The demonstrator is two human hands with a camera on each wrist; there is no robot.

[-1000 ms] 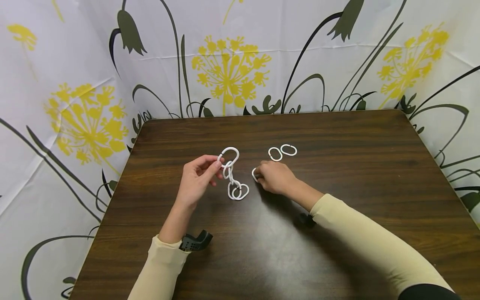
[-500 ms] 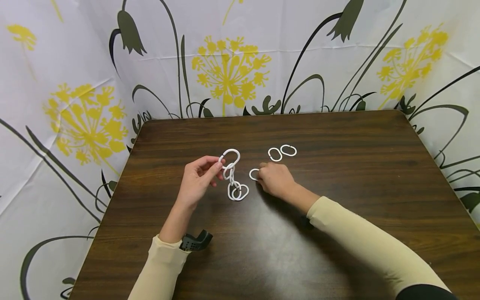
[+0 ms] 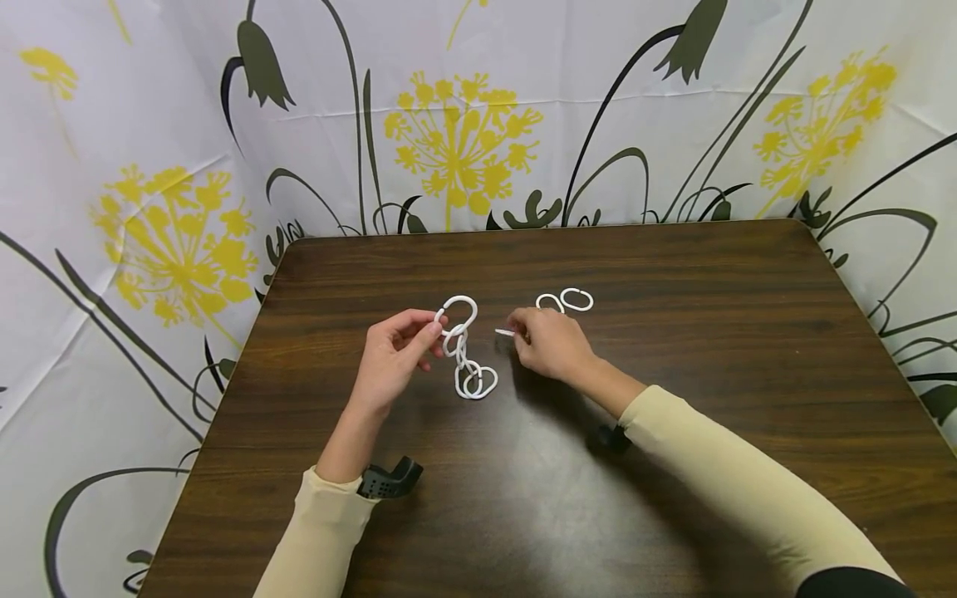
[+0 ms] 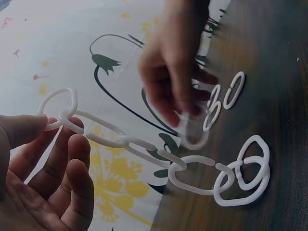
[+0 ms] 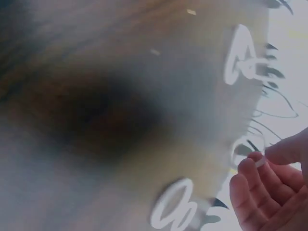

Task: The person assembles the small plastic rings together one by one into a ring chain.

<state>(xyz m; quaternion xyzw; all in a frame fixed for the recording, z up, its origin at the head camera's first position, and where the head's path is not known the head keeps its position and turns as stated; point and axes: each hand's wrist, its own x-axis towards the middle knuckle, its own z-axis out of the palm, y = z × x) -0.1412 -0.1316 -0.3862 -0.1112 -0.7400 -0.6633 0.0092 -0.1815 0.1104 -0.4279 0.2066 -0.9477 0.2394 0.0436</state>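
A short chain of several white plastic C-shaped links (image 3: 462, 352) hangs from my left hand (image 3: 396, 355), whose thumb and fingers pinch the top link. Its lowest links bunch at the tabletop (image 3: 419, 531). To the right, my right hand (image 3: 555, 342) pinches a single white link (image 3: 504, 332), seen edge-on in the head view and apart from the chain. The left wrist view shows this single link (image 4: 195, 146) blurred beneath the right fingers. Beyond the right hand lie two loose white links; one (image 3: 576, 290) shows whole, the other (image 3: 549, 295) is partly covered by the hand.
The brown wood-grain table ends at a back edge (image 3: 635, 226). Behind it hangs a white cloth (image 3: 314, 83) printed with yellow flowers and dark green stems. Each wrist wears a black device, the left one (image 3: 390, 480) plainly visible.
The right hand has lifted and turned the single link, so that it now shows edge-on, and has moved slightly away from me. The left hand and its chain have hardly moved.
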